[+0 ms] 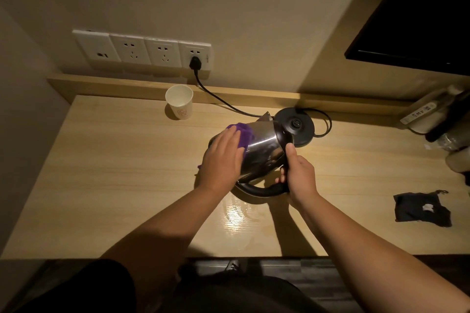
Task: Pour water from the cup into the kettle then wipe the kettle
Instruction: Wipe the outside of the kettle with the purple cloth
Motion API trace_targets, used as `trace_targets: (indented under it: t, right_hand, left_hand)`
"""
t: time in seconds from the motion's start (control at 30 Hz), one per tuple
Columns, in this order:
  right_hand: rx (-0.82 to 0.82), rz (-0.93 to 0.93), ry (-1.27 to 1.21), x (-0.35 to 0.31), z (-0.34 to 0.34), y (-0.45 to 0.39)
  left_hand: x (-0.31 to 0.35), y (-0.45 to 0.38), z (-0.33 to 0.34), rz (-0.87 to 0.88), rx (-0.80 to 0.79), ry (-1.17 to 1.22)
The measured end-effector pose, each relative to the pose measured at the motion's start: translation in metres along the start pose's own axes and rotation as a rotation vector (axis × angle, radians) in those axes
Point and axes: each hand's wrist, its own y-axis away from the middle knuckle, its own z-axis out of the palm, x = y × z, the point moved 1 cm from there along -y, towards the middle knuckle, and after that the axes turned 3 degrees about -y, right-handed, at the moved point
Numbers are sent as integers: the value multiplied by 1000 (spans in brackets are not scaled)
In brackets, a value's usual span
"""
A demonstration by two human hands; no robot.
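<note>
Nearest the camera, two bare forearms reached out over the pale wood-grain desk (pixel 106 175), which carried a wet, glossy patch just in front of the work. The right hand (pixel 300 178) was clamped around the black curved handle (pixel 264 189) of the shiny stainless-steel electric kettle (pixel 262 150), thumb lying up along the handle's top, and held the kettle tipped over toward the left, lifted clear of its power base. The left hand (pixel 223 157) lay flat with fingers together, pressing a crumpled purple cloth (pixel 243 132) against the kettle's steel side.

The wiping step looked to be in hand, the pouring apparently done. To do it well, the right hand would need a firm grip so the tilted body did not swing, and the cloth should travel round the whole wall with steady pressure, the kettle turned to reach the hidden far side. Any water inside could spill through the spout at this tilt.

Beyond the kettle sat its round black power base (pixel 295 126), its cord (pixel 223 101) running to a white wall socket strip (pixel 142 51). The white paper cup (pixel 179 101) stood upright by the back ledge, well apart from the kettle. A small dark pouch (pixel 419 208) lay at the right, and a dark screen (pixel 419 12) hung on the dim beige wall.
</note>
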Motion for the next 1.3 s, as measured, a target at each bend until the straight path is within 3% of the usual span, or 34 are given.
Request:
trace_targets:
  t: [0.13,0.23,0.5,0.67,0.77,0.97,1.1,1.23,1.3]
  right_hand:
    - [12,-15,28,-5,5,1]
    - [35,-26,72,-13,8,3]
    - [67,-62,130,-29,21,-1]
    - [59,77,93,-25,16,-5]
    - [42,164,13,-25,11,-6]
    - [58,258,-74,-29,15,-8]
    - [57,295,-132,-26,12,-7]
    - [62,230,-95,-32,13,-6]
    - [67,191,-81,-37,13,-6]
  left_hand:
    - [-14,2,-6,-212,-14,243]
    - [-3,-8,-7,-259,37,260]
    - [49,-23,-3,400,24,-187]
    - [9,7,6,592,-75,-269]
    - [-23,38,13,618,-139,-343]
    - [-30,32,9,450,-24,-256]
    - [-19,14,6,206,31,-112]
    - [-11,-16,-5,-154,-9,213]
    - [-13,-36,-12,-240,-59,309]
